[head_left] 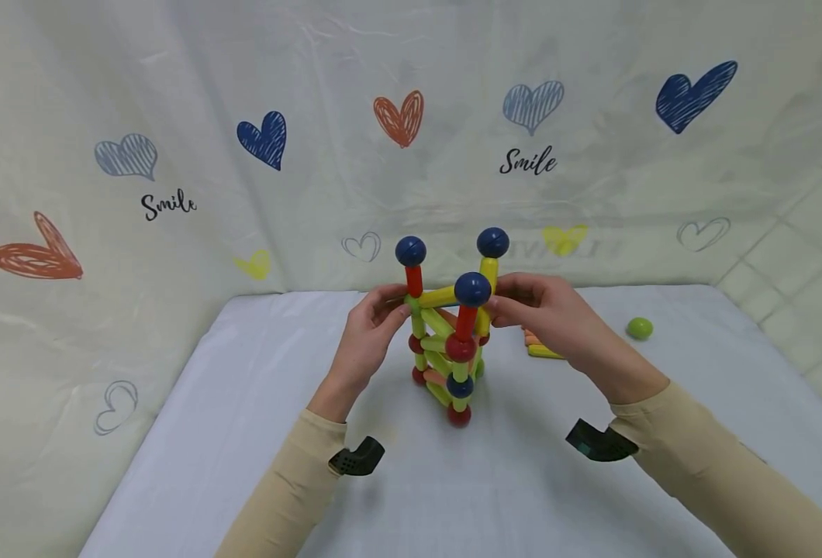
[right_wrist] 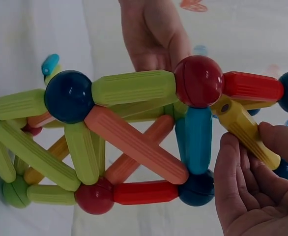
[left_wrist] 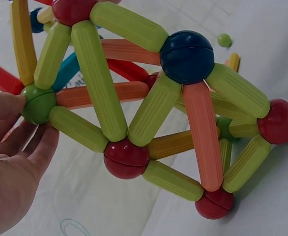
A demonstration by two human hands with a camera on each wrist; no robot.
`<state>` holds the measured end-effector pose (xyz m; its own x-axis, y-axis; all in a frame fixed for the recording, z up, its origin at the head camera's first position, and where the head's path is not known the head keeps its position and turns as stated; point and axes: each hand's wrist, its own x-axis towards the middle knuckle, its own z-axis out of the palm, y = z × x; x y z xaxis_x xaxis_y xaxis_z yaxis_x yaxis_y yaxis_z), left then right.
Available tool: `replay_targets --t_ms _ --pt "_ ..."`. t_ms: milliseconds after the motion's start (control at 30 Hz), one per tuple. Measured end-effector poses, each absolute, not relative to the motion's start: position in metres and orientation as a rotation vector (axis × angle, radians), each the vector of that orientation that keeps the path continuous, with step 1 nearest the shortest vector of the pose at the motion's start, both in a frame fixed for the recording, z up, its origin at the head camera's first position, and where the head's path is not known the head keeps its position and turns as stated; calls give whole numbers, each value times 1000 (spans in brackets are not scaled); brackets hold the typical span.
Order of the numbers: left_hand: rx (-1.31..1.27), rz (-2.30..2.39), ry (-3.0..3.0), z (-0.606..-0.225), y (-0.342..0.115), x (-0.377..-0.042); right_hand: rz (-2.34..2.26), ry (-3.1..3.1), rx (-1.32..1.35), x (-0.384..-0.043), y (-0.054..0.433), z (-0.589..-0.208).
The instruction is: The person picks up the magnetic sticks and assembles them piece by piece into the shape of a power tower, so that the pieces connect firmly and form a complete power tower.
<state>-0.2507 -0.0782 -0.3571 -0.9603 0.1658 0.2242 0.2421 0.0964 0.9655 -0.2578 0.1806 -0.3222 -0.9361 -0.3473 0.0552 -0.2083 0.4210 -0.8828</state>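
Note:
A tall frame of magnetic sticks and balls, with a red ball at its base, stands between the two hands. My left hand pinches a green ball at the frame's upper left corner; a red stick topped by a blue ball rises from there. On the other side, my right hand holds a yellow stick between thumb and fingers. Its near end shows a dark magnet tip beside the red corner ball. A blue ball caps its upper end.
Several loose sticks lie on the white table behind the right hand, partly hidden by it. Further right sits a loose green ball. A white curtain printed with hearts hangs along the table's back edge.

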Motion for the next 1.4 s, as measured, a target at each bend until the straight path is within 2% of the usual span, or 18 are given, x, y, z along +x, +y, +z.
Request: replay_targets --t_ms 767,967,1267,1400 --pt "-443 -2033 -2257 -381 -82 -270 -1669 2483 -488 -256 171 -328" --pt "-428 -2017 -2222 -382 -81 -268 -1673 2461 -491 -256 172 -329" --pt "-249 -1890 -2093 -386 -75 -252 -1672 2452 -447 -265 183 -338" --pt "-336 -1758 -2058 -385 -69 -238 -1707 2461 -353 -272 190 -344"
